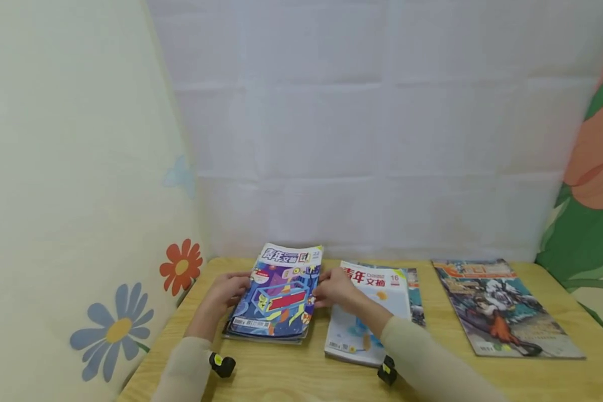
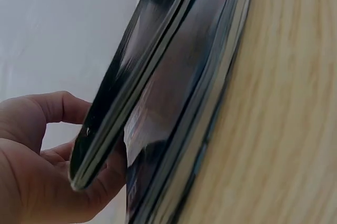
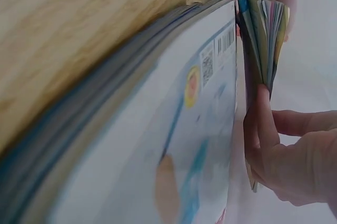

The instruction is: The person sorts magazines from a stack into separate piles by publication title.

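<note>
Between both hands is a purple-blue magazine (image 1: 281, 293) with a colourful cover. My left hand (image 1: 229, 290) grips its left edge, thumb above and fingers beneath in the left wrist view. There the magazine (image 2: 113, 97) is raised at an angle over a darker pile of magazines (image 2: 197, 124). On the opposite edge, my right hand (image 1: 335, 289) pinches it. The right wrist view shows this right hand (image 3: 297, 163) with its fingers against the magazine, whose pages (image 3: 271, 21) fan slightly. Just right of it lies a stack topped by a white magazine (image 1: 349, 329), beneath my right forearm.
Partly under the white-topped stack, a dark magazine (image 1: 416, 296) sticks out. Farther right another illustrated magazine (image 1: 502, 312) lies flat on the wooden table (image 1: 276, 371). A white cloth (image 1: 382, 139) hangs behind, and a flower-painted wall (image 1: 80, 195) stands at the left.
</note>
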